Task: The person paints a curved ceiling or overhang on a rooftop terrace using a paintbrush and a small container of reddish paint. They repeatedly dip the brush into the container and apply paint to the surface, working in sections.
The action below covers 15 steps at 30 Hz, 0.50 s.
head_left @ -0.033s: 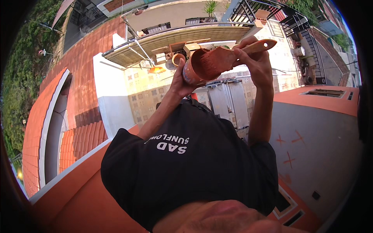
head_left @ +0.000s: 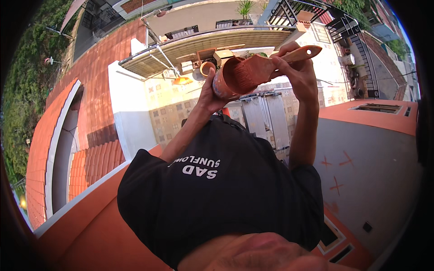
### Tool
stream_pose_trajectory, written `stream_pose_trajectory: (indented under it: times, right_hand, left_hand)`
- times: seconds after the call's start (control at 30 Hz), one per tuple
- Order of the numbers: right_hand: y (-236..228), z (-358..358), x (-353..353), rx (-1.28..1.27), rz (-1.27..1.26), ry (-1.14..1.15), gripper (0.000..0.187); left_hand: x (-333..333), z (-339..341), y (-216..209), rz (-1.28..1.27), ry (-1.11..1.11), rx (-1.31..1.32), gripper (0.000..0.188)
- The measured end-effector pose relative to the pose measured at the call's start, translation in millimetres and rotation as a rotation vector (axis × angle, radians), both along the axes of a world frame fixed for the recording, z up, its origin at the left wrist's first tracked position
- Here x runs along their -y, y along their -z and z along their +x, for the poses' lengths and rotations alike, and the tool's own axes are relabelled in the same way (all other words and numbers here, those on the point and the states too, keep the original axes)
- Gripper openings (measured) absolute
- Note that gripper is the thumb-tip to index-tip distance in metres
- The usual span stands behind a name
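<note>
My left hand (head_left: 208,95) is wrapped round the side of a small paint can (head_left: 220,86), which is tilted with its mouth toward the right. Reddish-orange paint coats the inside of the can and is smeared over its outside. In my right hand (head_left: 299,76) is a wide paintbrush (head_left: 302,53), gripped by its wooden handle, the holed end sticking out to the right. The brush's paint-covered bristles (head_left: 247,76) rest at the mouth of the can, against or just inside its rim. How much paint lies in the bottom is hidden.
A metal ladder (head_left: 266,115) stands below my hands, above a patterned tile floor (head_left: 169,110). Boxes and an orange bucket (head_left: 207,68) sit by the corrugated fence (head_left: 181,49). On the right is a grey wall (head_left: 366,162) with orange cross marks; tiled roofs (head_left: 97,162) lie left.
</note>
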State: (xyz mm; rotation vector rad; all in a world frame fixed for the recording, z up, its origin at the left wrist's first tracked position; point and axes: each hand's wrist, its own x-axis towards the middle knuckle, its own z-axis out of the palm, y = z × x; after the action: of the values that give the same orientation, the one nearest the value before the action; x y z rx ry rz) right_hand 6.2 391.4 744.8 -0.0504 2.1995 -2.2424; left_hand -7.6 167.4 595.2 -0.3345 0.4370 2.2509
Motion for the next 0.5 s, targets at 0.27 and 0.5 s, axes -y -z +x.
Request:
stream_pose_trajectory:
  times: [0.27, 0.5]
  right_hand:
    - [3.4, -3.2, 10.0, -0.072, 0.024, -0.025, 0.022]
    - [-10.4, 2.3, 38.5, -0.117, 0.299, -0.02, 0.019]
  left_hand:
    - [0.3, -9.1, 19.3, 0.026, 0.006, -0.039, 0.077]
    - [8.5, -11.4, 26.8, 0.079, 0.049, -0.128, 0.086]
